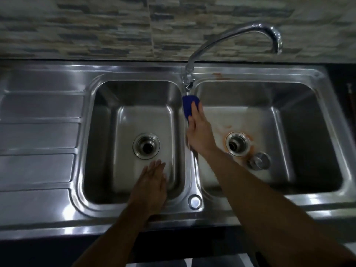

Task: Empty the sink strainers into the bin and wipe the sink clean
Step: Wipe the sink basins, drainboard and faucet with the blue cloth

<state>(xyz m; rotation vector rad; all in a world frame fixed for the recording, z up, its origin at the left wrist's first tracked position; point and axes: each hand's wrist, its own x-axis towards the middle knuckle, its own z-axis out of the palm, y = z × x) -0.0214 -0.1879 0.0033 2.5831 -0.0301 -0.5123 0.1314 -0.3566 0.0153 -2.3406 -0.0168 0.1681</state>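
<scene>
Evidently the wiping stage has been reached. A blue pad (187, 106) (sponge or cloth cannot be told) is pressed against the ridge between the two basins, just below the base of the tap (231, 33). It is held by the right hand (199, 132), whose grip is clamped on it, the fingers laid over its near face. The left hand (152, 182) is held flat above the near floor of the left basin (100, 132), its grip apart and nothing in it.

Both drains are seen open: no strainer is seated in the left drain (146, 145) or the right drain (237, 143). One metal strainer (259, 160) is lying loose on the floor of the right basin (300, 132), just beside its drain; a second is not seen, nor is the bin. The emptying is judged at least partly done. Orange staining (250, 140) is seen around the right drain and across that basin's floor, so most of the wiping there is judged outstanding.
</scene>
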